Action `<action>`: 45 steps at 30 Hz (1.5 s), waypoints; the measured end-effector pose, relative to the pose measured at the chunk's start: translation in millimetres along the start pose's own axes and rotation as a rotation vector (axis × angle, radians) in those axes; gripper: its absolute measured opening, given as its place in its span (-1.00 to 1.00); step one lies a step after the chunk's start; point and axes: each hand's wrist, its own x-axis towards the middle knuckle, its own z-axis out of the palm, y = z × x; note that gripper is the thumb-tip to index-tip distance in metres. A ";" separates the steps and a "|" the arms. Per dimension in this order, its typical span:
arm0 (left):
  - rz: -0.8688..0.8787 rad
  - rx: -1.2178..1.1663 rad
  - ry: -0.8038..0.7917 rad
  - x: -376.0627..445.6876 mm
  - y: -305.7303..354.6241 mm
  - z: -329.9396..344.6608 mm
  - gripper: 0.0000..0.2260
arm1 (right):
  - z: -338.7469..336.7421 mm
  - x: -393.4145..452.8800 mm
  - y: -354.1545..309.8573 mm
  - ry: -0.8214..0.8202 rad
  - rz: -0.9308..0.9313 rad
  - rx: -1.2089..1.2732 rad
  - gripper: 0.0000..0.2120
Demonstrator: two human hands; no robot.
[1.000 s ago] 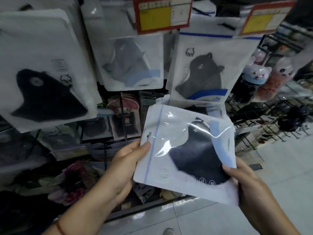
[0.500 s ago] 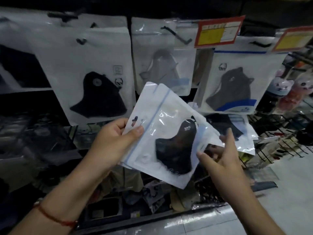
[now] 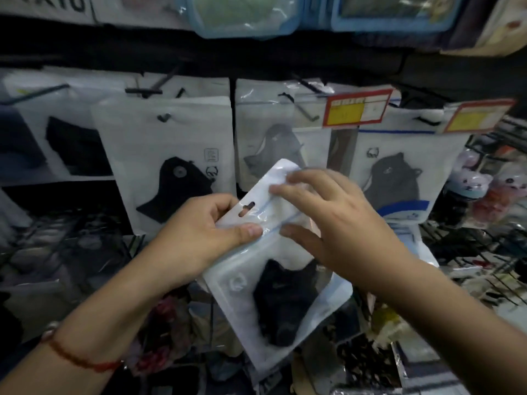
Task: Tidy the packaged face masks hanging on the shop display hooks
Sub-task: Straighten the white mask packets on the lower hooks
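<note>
1. The left hand point(image 3: 199, 232) grips the held mask pack point(image 3: 273, 283) near its top edge: thumb on the front face, fingers curled behind, just below the hang slot point(image 3: 246, 210).
2. The right hand point(image 3: 333, 220) lies over the upper right part of the held mask pack, fingers spread and nearly straight on the plastic, thumb low on the front. Whether it pinches the pack cannot be determined.
3. The held mask pack is a clear and white pouch with a dark mask inside. It is tilted, top corner up and to the right, in front of the display.
4. Behind the held mask pack, to its upper left, a white pack with a black mask point(image 3: 174, 166) hangs on a display hook point(image 3: 164, 117).
5. To the upper right of the held mask pack hangs a blue-trimmed pack point(image 3: 399, 172), below 2 red and yellow price tags point(image 3: 358, 108).
6. Directly behind its top corner hangs a grey mask pack point(image 3: 265, 138).
7. A red cord bracelet point(image 3: 79, 357) circles the left wrist, lower left of the held mask pack.
</note>
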 end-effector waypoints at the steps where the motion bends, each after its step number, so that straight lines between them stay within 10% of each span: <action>1: -0.002 -0.022 -0.008 1.2 4.4 0.8 -0.85 | -4.8 3.0 6.3 -0.025 -0.021 0.042 -0.56; 12: 0.010 -0.008 0.015 16.1 28.4 12.8 -0.45 | -29.7 0.9 41.8 -0.131 0.059 0.297 -0.89; 24: 0.038 0.161 0.198 20.6 60.0 -8.0 -0.85 | -30.9 -7.8 65.8 0.022 0.003 0.050 -0.84; 34: 0.127 0.273 0.006 17.3 55.1 -20.4 -0.84 | -56.6 -0.8 69.6 0.097 -0.091 -0.042 -0.87; 45: 0.577 0.293 0.313 68.6 63.1 15.6 -0.85 | -65.2 13.6 68.8 0.005 -0.107 -0.140 -0.87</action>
